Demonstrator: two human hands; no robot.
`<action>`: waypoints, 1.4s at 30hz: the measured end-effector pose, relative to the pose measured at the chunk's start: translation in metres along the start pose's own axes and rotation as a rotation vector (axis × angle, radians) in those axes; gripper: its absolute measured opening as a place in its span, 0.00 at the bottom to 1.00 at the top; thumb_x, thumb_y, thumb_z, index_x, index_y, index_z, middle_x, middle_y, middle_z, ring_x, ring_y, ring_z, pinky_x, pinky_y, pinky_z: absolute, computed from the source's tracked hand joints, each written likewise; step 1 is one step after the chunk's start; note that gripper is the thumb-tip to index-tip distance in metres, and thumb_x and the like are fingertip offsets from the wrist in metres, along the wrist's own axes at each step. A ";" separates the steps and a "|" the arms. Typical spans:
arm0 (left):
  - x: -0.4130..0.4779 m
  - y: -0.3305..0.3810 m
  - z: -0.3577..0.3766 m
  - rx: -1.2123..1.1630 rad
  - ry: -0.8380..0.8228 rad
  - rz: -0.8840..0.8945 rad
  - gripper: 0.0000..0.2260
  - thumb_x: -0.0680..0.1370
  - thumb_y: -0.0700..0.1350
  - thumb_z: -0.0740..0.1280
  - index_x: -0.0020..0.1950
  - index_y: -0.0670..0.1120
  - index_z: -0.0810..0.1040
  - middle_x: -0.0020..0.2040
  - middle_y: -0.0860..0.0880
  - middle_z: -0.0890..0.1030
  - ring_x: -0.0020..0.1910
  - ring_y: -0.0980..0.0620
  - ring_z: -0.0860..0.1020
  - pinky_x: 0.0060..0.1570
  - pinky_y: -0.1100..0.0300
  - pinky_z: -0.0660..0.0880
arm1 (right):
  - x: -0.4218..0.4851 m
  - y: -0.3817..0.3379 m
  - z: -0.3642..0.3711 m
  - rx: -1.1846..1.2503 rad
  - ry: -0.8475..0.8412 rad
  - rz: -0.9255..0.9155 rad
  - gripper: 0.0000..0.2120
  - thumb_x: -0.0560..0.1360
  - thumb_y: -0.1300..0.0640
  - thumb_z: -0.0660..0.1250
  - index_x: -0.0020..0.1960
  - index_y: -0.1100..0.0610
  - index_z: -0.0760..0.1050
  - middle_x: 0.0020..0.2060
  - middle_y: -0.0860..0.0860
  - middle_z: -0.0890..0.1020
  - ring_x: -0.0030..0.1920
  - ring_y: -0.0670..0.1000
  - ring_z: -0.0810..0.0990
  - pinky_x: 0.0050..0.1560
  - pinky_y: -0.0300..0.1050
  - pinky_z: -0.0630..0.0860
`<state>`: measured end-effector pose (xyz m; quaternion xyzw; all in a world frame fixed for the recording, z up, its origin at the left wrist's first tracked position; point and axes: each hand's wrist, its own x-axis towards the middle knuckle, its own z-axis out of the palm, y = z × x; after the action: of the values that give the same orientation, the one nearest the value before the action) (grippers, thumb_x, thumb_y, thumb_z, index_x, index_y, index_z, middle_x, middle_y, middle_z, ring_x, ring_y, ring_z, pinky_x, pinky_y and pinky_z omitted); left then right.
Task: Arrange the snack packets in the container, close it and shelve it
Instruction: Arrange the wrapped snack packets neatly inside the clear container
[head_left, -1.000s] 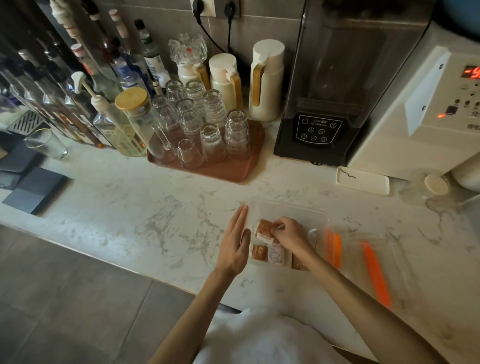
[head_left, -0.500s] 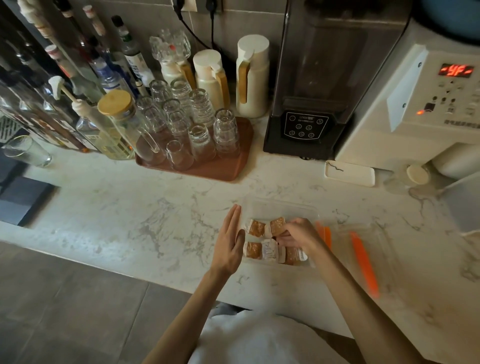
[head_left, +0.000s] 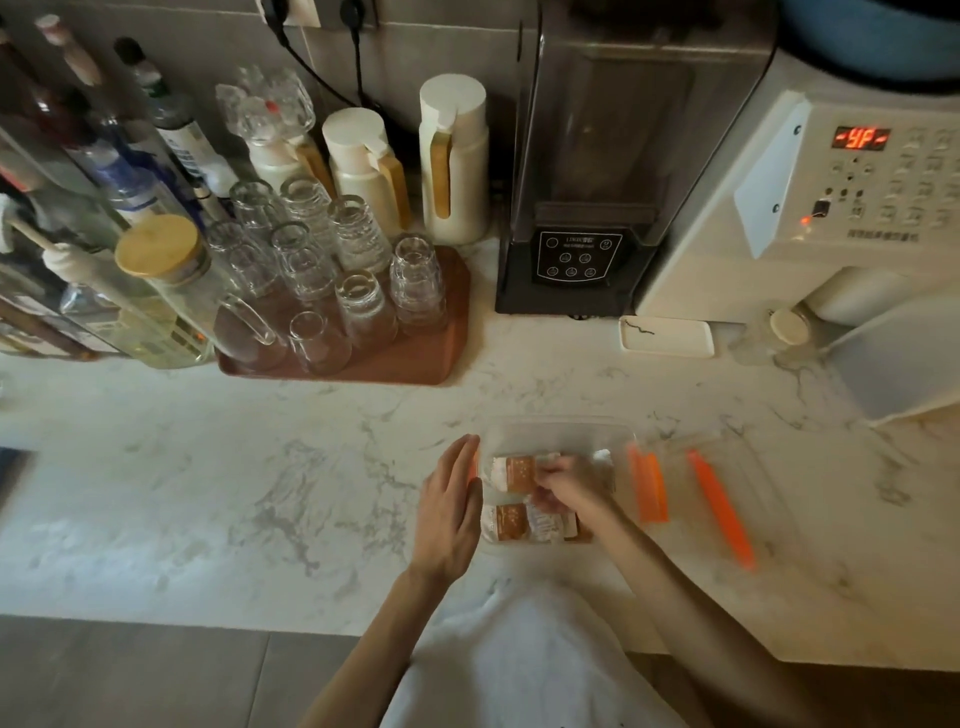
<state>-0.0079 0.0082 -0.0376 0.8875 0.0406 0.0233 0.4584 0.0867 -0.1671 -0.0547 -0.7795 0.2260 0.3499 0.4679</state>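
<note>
My left hand (head_left: 449, 512) lay flat and open against the left wall of the clear container (head_left: 558, 434) on the marble counter (head_left: 208, 467). My right hand (head_left: 569, 486) was inside it, fingers curled on the upper brown snack packet (head_left: 517, 473); grip blurred. Second packet row (head_left: 511, 522) sat nearer me. Clear lid with orange clips (head_left: 719, 506) lay just right of the container. Tray of glasses (head_left: 415, 364) sat behind.

We note a white marble-veined counter (head_left: 218, 467) under dim, warm light. Behind it, a grey tiled wall (head_left: 441, 36) with a socket and two black cords (head_left: 358, 57). Below the counter edge, grey floor tiles (head_left: 130, 675).
</note>
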 end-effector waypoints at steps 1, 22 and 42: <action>0.000 -0.002 0.001 0.013 -0.002 0.015 0.25 0.84 0.53 0.49 0.79 0.47 0.63 0.78 0.52 0.65 0.76 0.53 0.65 0.73 0.52 0.64 | 0.001 0.001 0.003 -0.066 0.014 -0.027 0.07 0.80 0.60 0.66 0.54 0.61 0.80 0.42 0.57 0.86 0.40 0.54 0.87 0.47 0.52 0.84; 0.017 -0.007 0.010 0.128 0.027 0.005 0.23 0.79 0.49 0.55 0.75 0.53 0.65 0.69 0.54 0.68 0.70 0.54 0.68 0.66 0.60 0.57 | -0.009 -0.002 -0.019 -0.445 0.090 -0.284 0.12 0.81 0.59 0.63 0.63 0.53 0.78 0.51 0.45 0.83 0.44 0.43 0.83 0.40 0.34 0.77; 0.010 0.000 0.008 -0.170 0.022 -0.002 0.23 0.82 0.54 0.52 0.77 0.52 0.65 0.68 0.57 0.67 0.70 0.53 0.68 0.71 0.50 0.69 | -0.013 0.007 -0.033 -0.987 0.142 -0.442 0.09 0.75 0.66 0.62 0.44 0.52 0.68 0.37 0.47 0.76 0.37 0.49 0.76 0.30 0.40 0.64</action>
<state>0.0023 0.0030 -0.0424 0.8451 0.0444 0.0359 0.5316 0.0847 -0.1992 -0.0382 -0.9572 -0.1034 0.2541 0.0923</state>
